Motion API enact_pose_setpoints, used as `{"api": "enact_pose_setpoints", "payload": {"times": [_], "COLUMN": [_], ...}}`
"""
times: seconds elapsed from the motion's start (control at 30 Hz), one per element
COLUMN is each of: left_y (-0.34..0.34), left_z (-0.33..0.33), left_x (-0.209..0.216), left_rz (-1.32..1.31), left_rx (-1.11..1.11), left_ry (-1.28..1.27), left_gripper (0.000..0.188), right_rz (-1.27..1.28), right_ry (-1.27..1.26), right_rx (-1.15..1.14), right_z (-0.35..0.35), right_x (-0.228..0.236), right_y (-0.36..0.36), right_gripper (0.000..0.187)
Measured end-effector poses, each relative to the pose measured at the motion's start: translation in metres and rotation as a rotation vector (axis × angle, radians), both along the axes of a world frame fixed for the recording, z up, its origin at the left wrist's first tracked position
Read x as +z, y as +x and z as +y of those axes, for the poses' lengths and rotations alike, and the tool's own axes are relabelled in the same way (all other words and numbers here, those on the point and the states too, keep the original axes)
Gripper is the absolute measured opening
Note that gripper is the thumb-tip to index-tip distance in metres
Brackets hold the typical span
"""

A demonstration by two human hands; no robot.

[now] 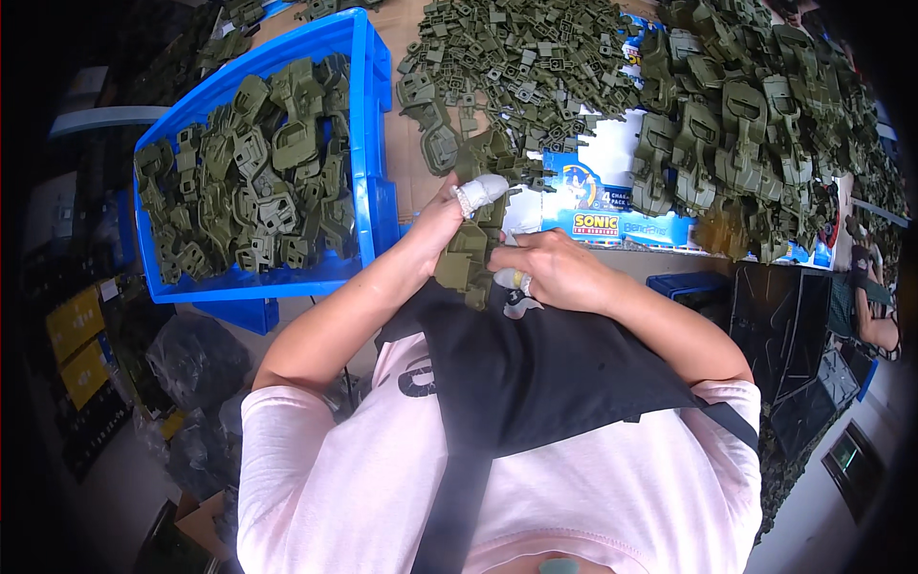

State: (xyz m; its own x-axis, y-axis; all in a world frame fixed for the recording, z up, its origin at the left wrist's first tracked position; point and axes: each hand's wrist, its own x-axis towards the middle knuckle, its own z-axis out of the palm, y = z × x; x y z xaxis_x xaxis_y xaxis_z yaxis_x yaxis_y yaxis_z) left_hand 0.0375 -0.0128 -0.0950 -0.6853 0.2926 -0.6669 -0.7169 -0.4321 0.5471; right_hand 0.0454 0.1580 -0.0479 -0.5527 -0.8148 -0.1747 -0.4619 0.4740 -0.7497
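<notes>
Close to my black apron, an olive-green moulded plastic part is held between my hands. My left hand is closed round its left side, with a white covering on the thumb. From the right, my right hand pinches at the part, its fingers bent and one of them wrapped in white. Whether the right fingers hold a smaller piece as well is hidden. Just beyond my hands, more green parts lie at the table's near edge, next to a heap of small green pieces.
At the left, a blue bin holds many larger green parts. Large green parts are piled on the right over printed blue-and-white cardboard. Dark crates stand lower right. Another person is at the far right edge.
</notes>
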Motion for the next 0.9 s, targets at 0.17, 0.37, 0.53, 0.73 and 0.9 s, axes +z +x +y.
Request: {"api": "enact_pose_setpoints", "payload": {"times": [0.17,0.37,0.53,0.73,0.9], "left_y": [0.014,0.008,0.011,0.005,-0.012], "left_z": [-0.011,-0.096,-0.116,-0.086,-0.044], "left_x": [-0.008,0.014,0.027,0.022,0.003], "left_rz": [-0.018,0.218,0.389,0.434,0.49], "left_rx": [0.083,0.435,0.567,0.513,0.358], "left_ry": [0.024,0.165,-0.093,-0.138,-0.14], "left_gripper": [0.038,0.042,0.057,0.039,0.083], "right_rz": [-0.084,-0.337,0.349,-0.234,-0.182], "right_ry": [-0.096,-0.284,0.176,-0.442,-0.648], "right_rx": [0.076,-0.496,-0.511,-0.7,-0.528], "right_z": [-0.007,-0.033,-0.109,-0.061,-0.028], "right_x": [-0.012,-0.052,-0.131,-0.11,-0.034], "right_y": [-0.003,-0.059,-0.066,-0.082,-0.043], "right_gripper": [0.034,0.051,0.095,0.072,0.064]}}
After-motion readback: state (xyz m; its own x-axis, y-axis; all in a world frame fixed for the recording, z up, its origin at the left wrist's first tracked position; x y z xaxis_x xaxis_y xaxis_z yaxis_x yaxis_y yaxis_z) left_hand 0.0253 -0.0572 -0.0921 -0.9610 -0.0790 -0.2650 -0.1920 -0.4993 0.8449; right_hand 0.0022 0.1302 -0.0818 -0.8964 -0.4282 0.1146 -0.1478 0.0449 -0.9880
